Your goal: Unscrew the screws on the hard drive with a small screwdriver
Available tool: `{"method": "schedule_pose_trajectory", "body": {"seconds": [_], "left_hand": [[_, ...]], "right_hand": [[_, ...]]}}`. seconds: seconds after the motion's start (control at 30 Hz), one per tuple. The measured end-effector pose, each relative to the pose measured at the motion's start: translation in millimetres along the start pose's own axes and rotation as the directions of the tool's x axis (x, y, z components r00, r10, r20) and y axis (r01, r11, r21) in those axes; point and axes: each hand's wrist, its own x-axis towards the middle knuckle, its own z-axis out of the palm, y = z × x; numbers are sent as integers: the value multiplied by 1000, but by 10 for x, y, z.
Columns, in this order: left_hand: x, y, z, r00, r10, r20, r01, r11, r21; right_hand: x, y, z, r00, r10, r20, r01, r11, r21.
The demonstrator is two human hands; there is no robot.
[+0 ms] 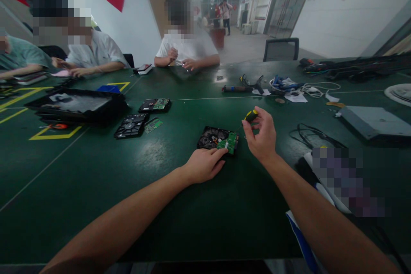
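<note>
In front of me a hard drive point(208, 137) lies on the green table, its green circuit board point(228, 140) facing up at the right end. My left hand point(204, 165) grips the drive's near edge, with a finger laid over the board. My right hand point(261, 137), closed, holds a yellow and black screwdriver point(251, 115) just right of the drive. Its thin shaft slants down towards the drive's right edge; whether the tip touches anything I cannot tell. To the left lie two more hard drives point(131, 125) point(154, 105) and a loose circuit board point(153, 125).
A black tray point(80, 105) stands at left, an orange-handled tool point(59, 126) beside it. Cables point(316, 90) and a cylindrical tool point(236, 88) lie at the back right. A grey metal box point(379, 122) sits far right. Several people sit across the table point(180, 222).
</note>
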Motion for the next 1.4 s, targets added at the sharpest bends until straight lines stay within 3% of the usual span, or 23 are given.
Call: {"method": "schedule_pose_trajectory", "body": {"seconds": [0.63,0.87,1.4], "left_hand": [[-5,2,8,1000,2,-10,-3,1000,-1],[0,11,-1,1000,8,-14,-8,1000,-4],[-1,11,0,1000,4,-17,-4,1000,-8]], "right_hand": [[-3,-6,23,999,5,31,-7,999,47],[6,-49,-17,997,-49,62,49,999,-4],[21,-76,-23,997,-63,39,63,998,2]]}}
